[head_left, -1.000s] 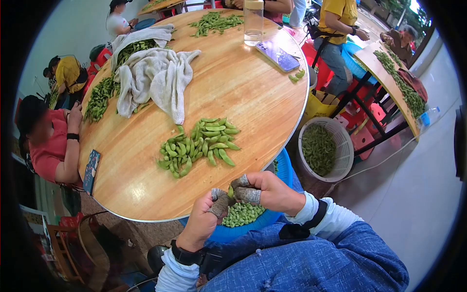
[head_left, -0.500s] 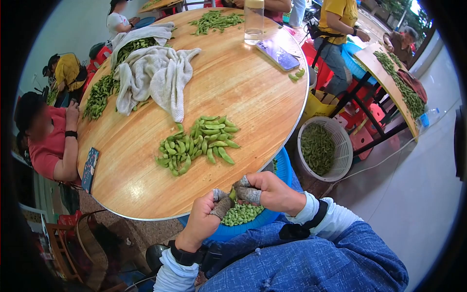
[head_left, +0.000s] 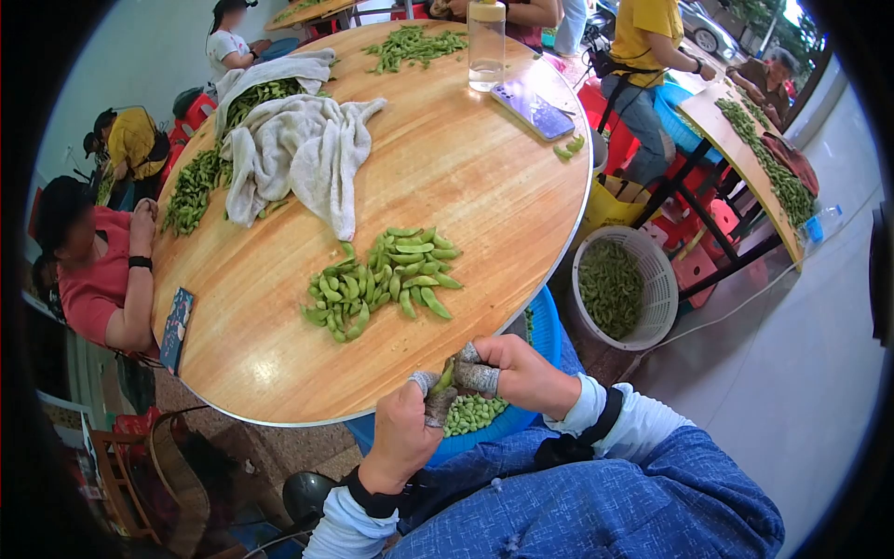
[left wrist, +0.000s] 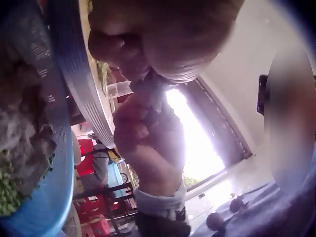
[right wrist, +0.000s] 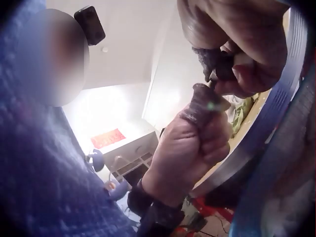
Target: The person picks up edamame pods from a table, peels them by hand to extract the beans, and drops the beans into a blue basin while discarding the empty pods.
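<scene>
Pale blue sleeves (head_left: pixel 646 424), black wrist straps (head_left: pixel 609 414) — grey-covered fingers (head_left: pixel 479 377), flecked blue garment (head_left: pixel 605 503)

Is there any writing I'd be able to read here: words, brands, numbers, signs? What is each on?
None reads clearly.
Red rectangular sign, right wrist view: marks too blurred to read.
Yellow bag with dark print, head view: too small to read.
Round blue plastic basin, left wrist view: pale marks, too small to tell whether they are lettering.

Likely an open-fronted eatery: a round table (head_left: pixel 484 214) beyond the right hand (head_left: pixel 531 374), red stools (head_left: pixel 692 265) rightward, and a car (head_left: pixel 710 37) outside, farther beyond.
</scene>
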A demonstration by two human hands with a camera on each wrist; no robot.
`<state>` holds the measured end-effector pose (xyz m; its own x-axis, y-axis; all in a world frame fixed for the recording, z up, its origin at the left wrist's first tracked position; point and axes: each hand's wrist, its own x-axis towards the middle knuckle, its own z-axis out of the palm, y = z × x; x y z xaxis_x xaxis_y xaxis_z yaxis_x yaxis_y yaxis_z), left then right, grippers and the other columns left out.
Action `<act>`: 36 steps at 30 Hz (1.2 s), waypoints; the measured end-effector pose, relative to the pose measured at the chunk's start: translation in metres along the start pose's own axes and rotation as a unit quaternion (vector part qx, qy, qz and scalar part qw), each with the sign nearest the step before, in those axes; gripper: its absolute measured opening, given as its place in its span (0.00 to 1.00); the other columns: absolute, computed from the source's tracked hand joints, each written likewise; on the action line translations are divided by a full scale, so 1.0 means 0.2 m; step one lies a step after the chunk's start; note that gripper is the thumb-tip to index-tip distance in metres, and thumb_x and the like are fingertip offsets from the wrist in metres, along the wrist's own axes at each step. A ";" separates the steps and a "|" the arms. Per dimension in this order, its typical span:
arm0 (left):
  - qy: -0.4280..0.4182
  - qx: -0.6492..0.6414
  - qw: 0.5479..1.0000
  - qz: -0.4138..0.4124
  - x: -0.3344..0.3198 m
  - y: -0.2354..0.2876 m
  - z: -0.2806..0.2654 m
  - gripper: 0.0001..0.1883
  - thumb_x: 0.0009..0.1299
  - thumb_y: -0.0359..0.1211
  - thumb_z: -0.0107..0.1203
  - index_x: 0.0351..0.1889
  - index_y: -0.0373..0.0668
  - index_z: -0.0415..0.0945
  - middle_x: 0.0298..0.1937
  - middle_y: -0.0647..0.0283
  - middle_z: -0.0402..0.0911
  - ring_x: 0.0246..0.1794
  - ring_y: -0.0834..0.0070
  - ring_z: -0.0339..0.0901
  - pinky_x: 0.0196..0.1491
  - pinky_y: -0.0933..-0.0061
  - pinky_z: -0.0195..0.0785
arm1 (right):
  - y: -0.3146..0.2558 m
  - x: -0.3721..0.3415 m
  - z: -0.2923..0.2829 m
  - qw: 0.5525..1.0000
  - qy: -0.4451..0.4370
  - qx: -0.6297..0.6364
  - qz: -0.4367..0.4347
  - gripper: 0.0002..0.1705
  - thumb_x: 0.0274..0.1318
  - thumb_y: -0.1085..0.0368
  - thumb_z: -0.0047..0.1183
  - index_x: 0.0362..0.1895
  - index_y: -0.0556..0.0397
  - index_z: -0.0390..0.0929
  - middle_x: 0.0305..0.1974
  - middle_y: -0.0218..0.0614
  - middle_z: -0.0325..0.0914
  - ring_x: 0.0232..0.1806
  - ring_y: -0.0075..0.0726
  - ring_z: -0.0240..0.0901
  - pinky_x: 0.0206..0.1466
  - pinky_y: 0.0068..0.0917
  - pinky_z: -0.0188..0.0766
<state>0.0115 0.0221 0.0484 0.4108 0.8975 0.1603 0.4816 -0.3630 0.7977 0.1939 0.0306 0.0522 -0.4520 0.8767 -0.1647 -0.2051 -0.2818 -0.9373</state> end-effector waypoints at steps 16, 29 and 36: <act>-0.014 -0.513 0.814 -0.270 -0.03 -0.09 0.01 0.06 0.69 0.34 0.44 0.34 0.42 0.68 0.20 0.69 0.69 0.16 0.86 0.59 0.17 0.84 0.49 | 0.15 0.08 -0.04 0.989 -0.040 -0.059 -0.131 0.11 0.57 0.64 0.49 0.39 0.59 0.73 0.34 0.32 0.75 0.37 0.24 0.69 0.42 0.23 0.66; -0.014 -0.435 0.875 -0.213 -0.04 -0.08 0.05 0.05 0.65 0.30 0.47 0.30 0.38 0.70 0.20 0.71 0.69 0.16 0.89 0.60 0.18 0.87 0.49 | 0.03 -0.01 0.02 0.916 -0.003 -0.321 -0.242 0.05 0.44 0.71 0.49 0.25 0.59 0.68 0.23 0.49 0.67 0.27 0.58 0.65 0.29 0.39 0.61; -0.039 -0.324 0.924 -0.198 -0.09 -0.14 0.12 0.15 0.58 0.22 0.41 0.42 0.34 0.71 0.27 0.71 0.72 0.26 0.81 0.67 0.29 0.80 0.61 | 0.11 -0.04 0.01 0.916 -0.007 -0.348 -0.199 0.05 0.39 0.72 0.50 0.25 0.59 0.69 0.22 0.50 0.67 0.27 0.59 0.66 0.28 0.41 0.62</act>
<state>0.0094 0.0091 0.0095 0.3682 0.8982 -0.2401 0.0521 0.2380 0.9699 0.1917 0.0164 0.0324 -0.4730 0.8497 0.2330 0.2447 0.3807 -0.8917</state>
